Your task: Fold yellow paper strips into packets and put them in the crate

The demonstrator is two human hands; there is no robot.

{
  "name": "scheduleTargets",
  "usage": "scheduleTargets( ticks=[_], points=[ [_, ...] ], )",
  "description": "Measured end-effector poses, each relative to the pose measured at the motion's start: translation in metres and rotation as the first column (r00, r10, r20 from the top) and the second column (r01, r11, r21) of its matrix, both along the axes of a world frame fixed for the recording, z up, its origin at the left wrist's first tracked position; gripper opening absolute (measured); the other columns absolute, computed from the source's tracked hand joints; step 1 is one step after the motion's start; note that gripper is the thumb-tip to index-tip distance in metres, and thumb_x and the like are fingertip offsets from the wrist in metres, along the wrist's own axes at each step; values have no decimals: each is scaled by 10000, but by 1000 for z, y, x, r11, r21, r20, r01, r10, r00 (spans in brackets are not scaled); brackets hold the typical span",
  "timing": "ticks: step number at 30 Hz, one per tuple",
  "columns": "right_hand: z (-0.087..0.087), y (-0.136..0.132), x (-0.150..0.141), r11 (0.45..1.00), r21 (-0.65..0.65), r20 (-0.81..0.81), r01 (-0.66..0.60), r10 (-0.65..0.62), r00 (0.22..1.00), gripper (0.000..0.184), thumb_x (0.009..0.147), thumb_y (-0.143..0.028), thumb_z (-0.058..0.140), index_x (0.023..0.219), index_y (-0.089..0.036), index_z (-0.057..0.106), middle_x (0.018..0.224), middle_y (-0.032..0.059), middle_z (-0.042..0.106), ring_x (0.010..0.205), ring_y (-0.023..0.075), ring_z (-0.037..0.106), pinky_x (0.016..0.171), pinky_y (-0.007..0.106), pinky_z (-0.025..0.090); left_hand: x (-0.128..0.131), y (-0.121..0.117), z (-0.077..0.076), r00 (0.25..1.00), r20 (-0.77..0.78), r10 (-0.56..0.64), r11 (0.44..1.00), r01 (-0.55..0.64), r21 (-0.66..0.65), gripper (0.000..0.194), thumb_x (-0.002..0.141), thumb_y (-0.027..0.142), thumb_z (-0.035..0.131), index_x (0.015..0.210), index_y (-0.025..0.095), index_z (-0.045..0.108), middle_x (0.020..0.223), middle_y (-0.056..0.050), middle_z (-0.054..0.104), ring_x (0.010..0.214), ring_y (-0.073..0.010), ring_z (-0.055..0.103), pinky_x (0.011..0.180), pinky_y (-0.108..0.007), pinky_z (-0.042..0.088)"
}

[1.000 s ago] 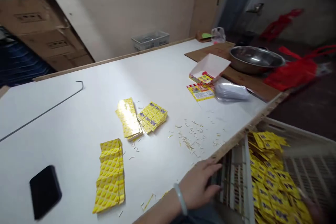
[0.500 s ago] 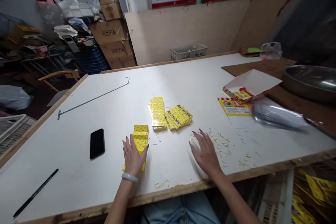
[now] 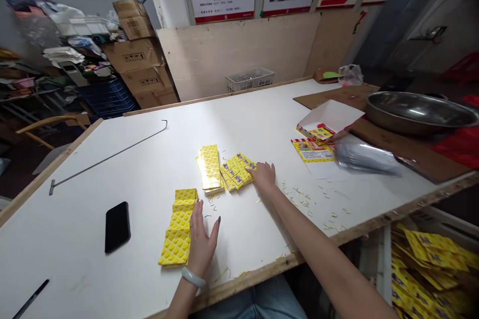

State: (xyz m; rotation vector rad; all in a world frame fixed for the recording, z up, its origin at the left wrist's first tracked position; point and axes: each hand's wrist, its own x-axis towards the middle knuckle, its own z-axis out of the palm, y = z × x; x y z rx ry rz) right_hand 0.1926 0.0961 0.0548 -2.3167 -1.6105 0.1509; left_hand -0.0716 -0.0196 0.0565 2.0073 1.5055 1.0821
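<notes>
My left hand [image 3: 202,237], with a pale bangle on its wrist, lies with thumb and fingers apart against the right edge of a folded yellow patterned strip stack [image 3: 178,229]. At the right edge of a fanned stack of yellow printed sheets [image 3: 238,169] is my right hand [image 3: 264,177]. Its thumb rests over the sheets and its fingers are curled; their grip at the edge is partly hidden. Between the hands, farther back, stands a glossy yellow patterned stack [image 3: 210,167], just left of the printed sheets.
A phone [image 3: 117,227], a pen [image 3: 32,299] and a long hooked metal rod [image 3: 112,157] lie on the left. Thin scraps [image 3: 299,197] litter the right side. Beyond are an open carton [image 3: 333,117], clear plastic sleeves [image 3: 362,157] and a metal basin [image 3: 415,109].
My right hand has moved forward and left onto the printed sheets. My left hand has slid off the patterned strips to their right edge. The view has turned right.
</notes>
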Motion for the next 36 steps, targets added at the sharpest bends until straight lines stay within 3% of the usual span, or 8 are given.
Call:
scheduleTargets(
  ticks=[3,7,10,13,18,22,27,36],
  points=[
    [-5,-6,-3,996,86,53,-14,9,999,443,919,-461,391,1111,-125,607,1282,151,539,1314,318,296,1089,502,74,6,3,-3,999,29,-18,1000,18,-22,611,887,326,486,1424,246,204,1474,-106,284,1381,-255,218,1131,-501,201],
    [-3,-10,-8,956,280,46,-92,82,996,337,895,-383,462,1088,-146,605,1326,137,497,1350,316,216,1097,533,75,14,-1,-5,995,76,-59,998,61,-24,605,880,331,499,1415,251,228,1474,-89,292,1380,-247,223,1139,-481,192],
    [9,-14,-14,919,384,-143,-83,148,979,274,879,-320,471,1064,-147,576,1176,146,585,1240,286,390,1049,490,258,13,1,-1,989,123,-79,995,85,-46,592,884,335,494,1411,254,236,1474,-89,290,1381,-244,222,1136,-480,201],
    [32,-30,-16,914,402,-256,-55,170,952,262,910,-331,384,1046,-167,537,916,79,649,877,213,589,804,363,464,3,17,18,981,173,-93,993,103,-52,602,882,356,499,1410,250,231,1478,-98,281,1375,-245,239,1123,-475,235],
    [58,-95,-10,804,494,-161,-331,458,874,227,918,-359,412,1026,-218,554,891,56,642,797,191,595,731,302,464,1,46,53,951,209,-228,973,232,7,776,813,369,608,1432,266,152,1522,-95,171,1394,-257,181,1135,-448,206],
    [27,-143,-13,776,374,-141,-508,589,796,232,918,-284,396,1061,-211,564,929,87,621,852,211,585,754,336,483,32,40,16,807,373,-458,842,528,-109,563,809,350,600,1302,210,368,1385,-118,408,1305,-245,363,1096,-415,286],
    [-16,-158,-21,813,394,-298,-429,554,777,435,915,-216,375,1348,-247,336,1177,100,560,1038,222,568,858,404,492,58,24,-37,764,531,-366,834,523,-177,379,823,341,573,1140,196,425,1132,-90,559,1107,-218,523,993,-386,392],
    [-17,-153,-17,810,409,-100,-421,498,862,457,939,-246,372,1395,-259,356,1309,130,480,1138,266,527,879,431,502,53,31,-46,765,560,-318,820,519,-243,314,799,389,587,1010,164,531,1029,-102,641,952,-225,602,841,-359,486]
  ],
)
